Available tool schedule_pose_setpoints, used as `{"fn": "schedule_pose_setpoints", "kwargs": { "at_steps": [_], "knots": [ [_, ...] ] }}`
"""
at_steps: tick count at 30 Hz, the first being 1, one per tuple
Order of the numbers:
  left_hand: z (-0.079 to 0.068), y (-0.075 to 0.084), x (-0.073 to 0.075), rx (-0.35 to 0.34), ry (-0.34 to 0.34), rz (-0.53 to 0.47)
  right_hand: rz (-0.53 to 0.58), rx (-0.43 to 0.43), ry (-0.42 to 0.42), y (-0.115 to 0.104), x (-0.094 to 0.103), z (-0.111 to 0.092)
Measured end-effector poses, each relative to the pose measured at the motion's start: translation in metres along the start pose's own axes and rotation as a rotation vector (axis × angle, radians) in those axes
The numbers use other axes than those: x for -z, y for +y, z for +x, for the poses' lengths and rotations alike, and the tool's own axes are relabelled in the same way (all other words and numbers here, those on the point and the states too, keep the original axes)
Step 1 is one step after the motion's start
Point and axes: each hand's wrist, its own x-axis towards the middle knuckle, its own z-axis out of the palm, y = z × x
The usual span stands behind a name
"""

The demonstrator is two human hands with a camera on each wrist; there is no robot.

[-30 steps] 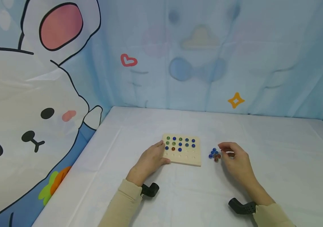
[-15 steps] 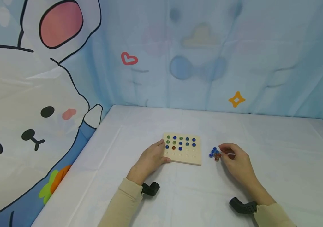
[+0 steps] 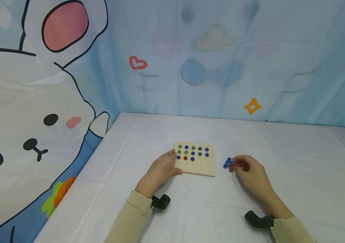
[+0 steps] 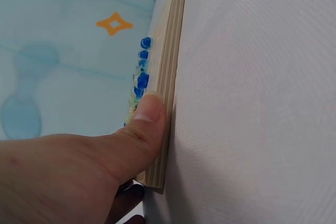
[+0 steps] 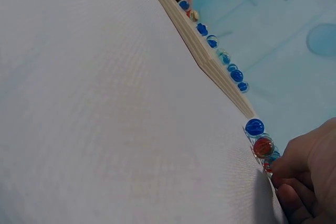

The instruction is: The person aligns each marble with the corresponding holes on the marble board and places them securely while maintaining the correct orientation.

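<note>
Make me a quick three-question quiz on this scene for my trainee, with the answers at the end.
1. Which of the person's hands grips the wooden board?
2. True or false: in the head view, the loose marbles lie to the right of the board.
3. Fill in the number: the board's third row, counted from its far edge, holds ___ set marbles.

Key:
1. The left hand.
2. True; they lie by the right hand.
3. Three.

white-covered table (image 3: 296, 168): one pale board (image 3: 201, 170) is lying in from the far edge, nearer the left edge; loose blue and reddish marbles (image 3: 227, 162) are clustering beside it, toward the right edge.
</note>
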Motion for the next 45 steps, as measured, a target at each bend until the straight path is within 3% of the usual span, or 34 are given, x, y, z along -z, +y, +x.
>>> {"fn": "schedule_pose_setpoints", "kwargs": {
  "at_steps": [13,30,45],
  "knots": [
    [0.0,0.0007,-0.0013,0.018,0.009,-0.028,-0.032,0.012,0.021,0.0012,-0.0027,-0.0003],
    [0.0,0.0009,0.0,0.016,-0.003,0.007,-0.039,0.026,0.041,0.003,-0.0049,-0.0007],
    [0.0008,0.0009,0.0004,0.023,-0.013,0.006,-0.03,-0.007,0.048,0.0005,-0.0034,-0.0004]
  ]
}}
